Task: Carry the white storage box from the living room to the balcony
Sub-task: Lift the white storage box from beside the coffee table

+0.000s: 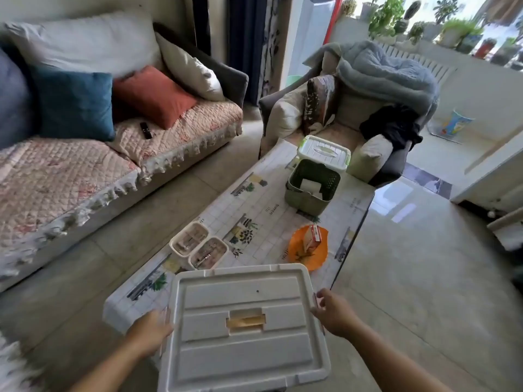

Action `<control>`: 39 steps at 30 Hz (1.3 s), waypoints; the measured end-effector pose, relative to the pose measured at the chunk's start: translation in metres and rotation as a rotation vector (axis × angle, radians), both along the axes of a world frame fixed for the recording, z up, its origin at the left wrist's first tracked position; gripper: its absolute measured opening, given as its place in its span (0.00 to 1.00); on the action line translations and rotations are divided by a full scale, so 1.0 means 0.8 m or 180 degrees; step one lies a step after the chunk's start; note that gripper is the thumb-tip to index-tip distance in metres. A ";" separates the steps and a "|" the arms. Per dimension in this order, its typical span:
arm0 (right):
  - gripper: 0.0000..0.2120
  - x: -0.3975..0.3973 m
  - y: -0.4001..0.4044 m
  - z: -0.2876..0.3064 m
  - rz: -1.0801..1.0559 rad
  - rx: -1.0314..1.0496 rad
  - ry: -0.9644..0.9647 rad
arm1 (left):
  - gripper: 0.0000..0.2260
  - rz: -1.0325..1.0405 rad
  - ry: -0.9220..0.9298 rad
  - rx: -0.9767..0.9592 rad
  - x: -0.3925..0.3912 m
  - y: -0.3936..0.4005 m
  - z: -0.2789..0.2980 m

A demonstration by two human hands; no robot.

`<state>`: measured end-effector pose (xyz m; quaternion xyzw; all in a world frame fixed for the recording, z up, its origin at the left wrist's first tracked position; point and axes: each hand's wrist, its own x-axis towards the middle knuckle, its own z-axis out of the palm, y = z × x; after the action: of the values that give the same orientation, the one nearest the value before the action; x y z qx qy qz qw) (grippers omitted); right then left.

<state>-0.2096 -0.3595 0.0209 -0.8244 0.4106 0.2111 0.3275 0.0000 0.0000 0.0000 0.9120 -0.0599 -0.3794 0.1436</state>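
Observation:
The white storage box (243, 329) fills the bottom middle of the view, lid on, with a tan handle recess in its centre. It is at the near end of the coffee table (271, 227). My left hand (151, 328) grips its left side and my right hand (332, 314) grips its right side, fingers curled under the lid's rim. Whether the box rests on the table or is lifted off it, I cannot tell. The balcony (441, 32) with potted plants shows at the top right, beyond the armchair.
On the table stand two small pink trays (198, 244), an orange plate with a carton (308, 247), a green basket (311, 188) and a small white lidded box (324, 151). A sofa (99, 142) lies left, an armchair with a blanket (368, 103) ahead. Tiled floor runs right.

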 end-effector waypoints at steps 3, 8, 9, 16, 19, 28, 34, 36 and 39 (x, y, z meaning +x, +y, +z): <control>0.20 0.002 -0.014 -0.016 0.0027 -0.0181 0.0079 | 0.08 0.0045 0.0053 0.0018 0.002 -0.007 -0.025; 0.25 0.012 -0.024 -0.041 -0.0190 -0.0074 0.0212 | 0.25 0.0494 0.0269 -0.0137 -0.005 -0.018 -0.044; 0.25 0.015 -0.024 -0.046 -0.0309 0.0089 0.0200 | 0.27 0.0556 0.0269 -0.0189 -0.007 -0.020 -0.047; 0.04 0.024 -0.016 -0.073 -0.0338 0.0394 0.0231 | 0.14 0.1179 0.0276 -0.0376 -0.002 -0.022 -0.065; 0.07 0.025 -0.019 -0.087 -0.0416 0.0416 0.0259 | 0.09 0.1359 0.0290 -0.0499 -0.002 -0.019 -0.069; 0.09 0.029 -0.024 -0.106 -0.0747 0.0542 0.0252 | 0.04 0.1368 0.0353 -0.0543 0.001 -0.024 -0.074; 0.02 0.027 -0.026 -0.105 -0.0797 0.0619 0.0259 | 0.03 0.1520 0.0385 -0.0410 -0.006 -0.034 -0.072; 0.07 0.026 -0.026 -0.102 -0.0771 0.0625 0.0271 | 0.04 0.1630 0.0404 -0.0353 -0.008 -0.037 -0.069; 0.05 0.019 -0.022 -0.092 -0.0798 0.0647 0.0178 | 0.11 0.1681 0.0581 -0.0264 -0.010 -0.036 -0.059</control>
<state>-0.1945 -0.3769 -0.0528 -0.7231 0.4958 0.2319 0.4214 -0.0077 -0.0290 -0.0471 0.8515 0.1776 -0.4067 0.2794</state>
